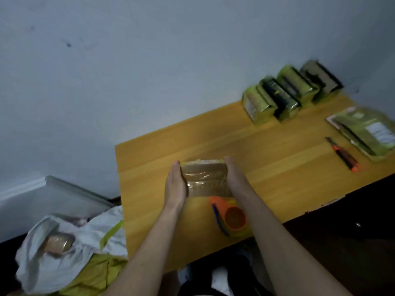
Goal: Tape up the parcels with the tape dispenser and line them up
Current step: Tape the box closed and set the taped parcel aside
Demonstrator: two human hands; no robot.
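A small brown parcel (205, 178) wrapped in clear tape lies on the wooden table (277, 167) in front of me. My left hand (175, 186) presses flat against its left side and my right hand (234, 176) against its right side, fingers straight. The orange tape dispenser (230, 216) lies on the table just nearer to me than the parcel, under my right forearm. Several taped parcels (288, 92) stand in a row at the far right against the wall.
A flat yellow-green package (365, 131) with a white label lies at the right edge, an orange and black box cutter (344, 154) beside it. On the floor at left, a white bag (64, 251) holds another brown parcel (57, 244).
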